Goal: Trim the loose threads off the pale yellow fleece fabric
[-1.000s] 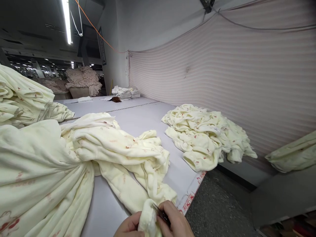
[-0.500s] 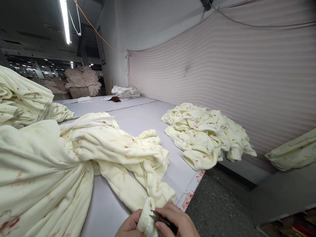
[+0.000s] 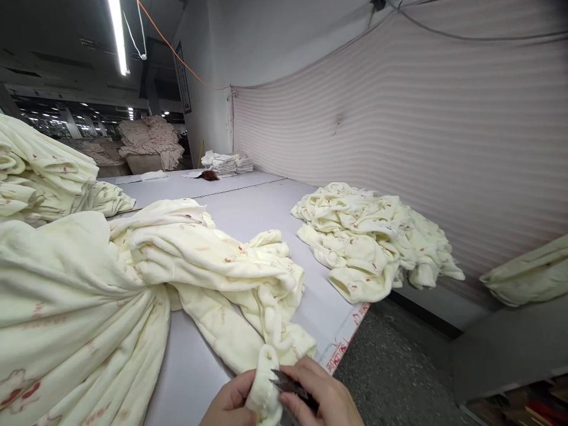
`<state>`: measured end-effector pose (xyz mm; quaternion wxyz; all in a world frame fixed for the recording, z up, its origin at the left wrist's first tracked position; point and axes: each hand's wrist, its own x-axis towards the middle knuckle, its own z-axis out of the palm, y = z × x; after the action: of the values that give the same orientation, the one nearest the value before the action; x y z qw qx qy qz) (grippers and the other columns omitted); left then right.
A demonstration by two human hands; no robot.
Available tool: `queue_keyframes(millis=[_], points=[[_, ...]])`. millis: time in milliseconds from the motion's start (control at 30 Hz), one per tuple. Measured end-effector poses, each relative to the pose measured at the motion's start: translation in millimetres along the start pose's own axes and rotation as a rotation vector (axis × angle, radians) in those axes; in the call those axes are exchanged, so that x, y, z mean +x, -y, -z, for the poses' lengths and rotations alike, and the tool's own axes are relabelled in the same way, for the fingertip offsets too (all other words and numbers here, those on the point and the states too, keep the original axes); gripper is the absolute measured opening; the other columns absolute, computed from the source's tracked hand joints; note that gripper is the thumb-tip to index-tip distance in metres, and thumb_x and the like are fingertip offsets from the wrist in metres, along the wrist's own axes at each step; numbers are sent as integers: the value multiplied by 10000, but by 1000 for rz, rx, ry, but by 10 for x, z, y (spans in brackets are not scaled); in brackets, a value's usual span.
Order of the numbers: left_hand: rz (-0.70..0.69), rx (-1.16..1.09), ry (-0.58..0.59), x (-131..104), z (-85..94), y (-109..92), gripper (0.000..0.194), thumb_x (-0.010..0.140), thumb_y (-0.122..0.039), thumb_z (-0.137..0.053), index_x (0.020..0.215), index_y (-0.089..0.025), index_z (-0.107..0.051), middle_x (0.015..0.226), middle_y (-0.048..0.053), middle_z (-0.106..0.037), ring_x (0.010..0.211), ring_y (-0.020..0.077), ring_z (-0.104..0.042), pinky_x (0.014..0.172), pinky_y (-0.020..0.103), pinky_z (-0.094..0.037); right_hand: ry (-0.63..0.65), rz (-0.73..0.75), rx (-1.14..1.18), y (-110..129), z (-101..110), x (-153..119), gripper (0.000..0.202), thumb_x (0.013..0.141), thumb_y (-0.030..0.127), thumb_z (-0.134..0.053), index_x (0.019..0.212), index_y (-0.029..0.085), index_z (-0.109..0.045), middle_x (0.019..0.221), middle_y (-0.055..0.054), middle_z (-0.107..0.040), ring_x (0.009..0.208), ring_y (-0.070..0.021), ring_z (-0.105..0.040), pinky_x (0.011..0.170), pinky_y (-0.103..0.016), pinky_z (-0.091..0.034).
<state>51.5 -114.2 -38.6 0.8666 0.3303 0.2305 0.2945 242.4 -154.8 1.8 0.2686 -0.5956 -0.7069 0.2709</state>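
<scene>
Pinching a cream cuff (image 3: 265, 384) at the bottom edge of the view, left hand (image 3: 231, 405) with fingers pressed onto the fabric from the left side. Gripping dark snips (image 3: 290, 387) in the right hand (image 3: 326, 399), fingers curled around them, blades pointing left and touching the cuff. Trailing up and away from the cuff, a cream garment (image 3: 222, 272) with small red prints, bunched on the near part of a grey table (image 3: 261, 207), close to its front edge. Lying well apart to the right, near the striped wall (image 3: 421, 148), a flatter pile (image 3: 373, 236) of like garments. Filling the left side, a large heap (image 3: 66, 307) of the same cloth, touching the garment. Farther back, a stack (image 3: 224, 165) of folded pieces.
</scene>
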Motion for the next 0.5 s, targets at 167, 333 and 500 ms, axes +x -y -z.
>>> queue_keyframes(millis=[167, 333, 500], points=[[-119, -85, -17, 13, -105, -6, 544, 609, -76, -738, 1113, -274, -690, 940, 25, -746, 880, 213, -671, 755, 263, -459, -53, 8, 25, -35, -33, 32, 231, 889, 328, -525, 1024, 236, -689, 900, -48, -666, 834, -197, -657, 734, -255, -497], [-188, -174, -107, 55, -83, 63, 542, 571, -66, -799, 1052, -302, -719, 1046, 34, -731, 1025, 243, -633, 889, 303, -447, -70, 49, -72, -93, -99, -4, 247, 916, 295, -482, 1075, 231, -661, 921, -54, -663, 823, -180, -670, 703, -226, -514], [-195, -139, -185, 77, -44, 62, 498, 528, -56, -786, 984, -253, -745, 1002, 59, -735, 1037, 274, -622, 812, 294, -476, -137, 196, -267, -138, -182, -35, 264, 858, 316, -601, 1110, 249, -642, 923, -48, -693, 793, -202, -682, 672, -231, -528]])
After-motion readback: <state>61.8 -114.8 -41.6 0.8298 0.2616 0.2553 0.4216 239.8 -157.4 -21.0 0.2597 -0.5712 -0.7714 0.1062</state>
